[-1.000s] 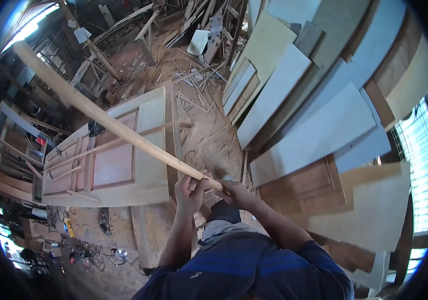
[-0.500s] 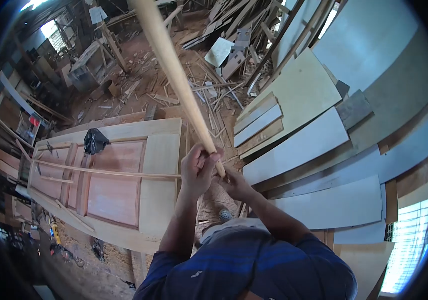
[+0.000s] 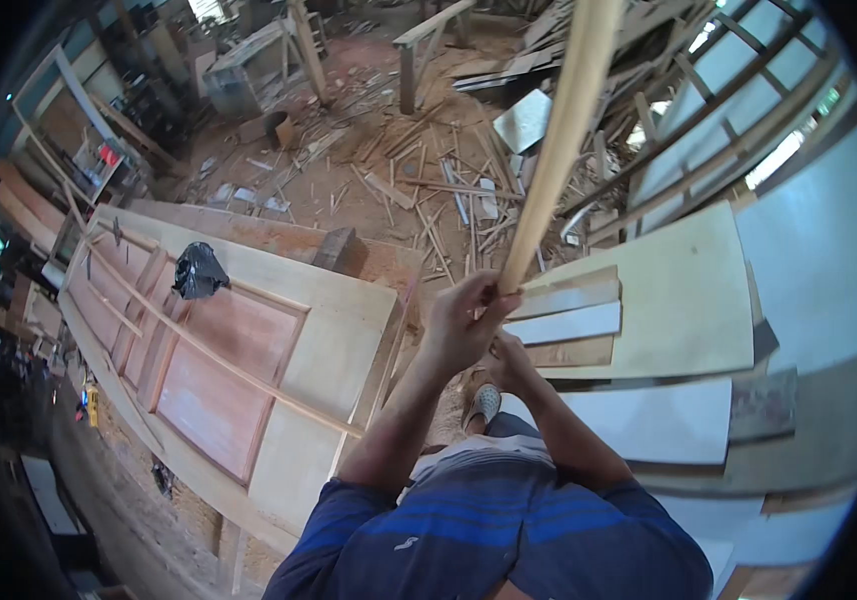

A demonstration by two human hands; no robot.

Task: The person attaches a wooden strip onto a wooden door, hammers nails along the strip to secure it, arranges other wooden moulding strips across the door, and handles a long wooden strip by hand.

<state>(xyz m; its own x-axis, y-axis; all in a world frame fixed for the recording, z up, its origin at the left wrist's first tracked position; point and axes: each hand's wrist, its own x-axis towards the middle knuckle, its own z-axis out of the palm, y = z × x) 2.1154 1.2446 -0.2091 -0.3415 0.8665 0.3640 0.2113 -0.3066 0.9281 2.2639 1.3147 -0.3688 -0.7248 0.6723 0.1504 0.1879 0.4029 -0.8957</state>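
Observation:
My left hand (image 3: 462,322) is closed round a long, pale wooden strip (image 3: 553,150), which slants up and away past the top of the view. Just below it, my right hand (image 3: 512,364) is closed near the strip's lower end; its fingers are partly hidden. To the left lies a wooden door (image 3: 334,375) with pinkish inset panels. A thin wooden strip (image 3: 219,355) rests lengthwise across the door, and a black plastic bag (image 3: 199,270) sits on its far side.
White and tan boards (image 3: 649,425) lean or lie to my right. Wood offcuts (image 3: 439,225) litter the floor ahead. Further off stand a rough trestle (image 3: 419,50) and stacked planks (image 3: 539,60). My shoe (image 3: 486,403) shows below my hands.
The view has turned, and the door sits lower left. The held strip has swung from leaning left to leaning right. My left hand now overlaps more of the right; both stay closed on the strip.

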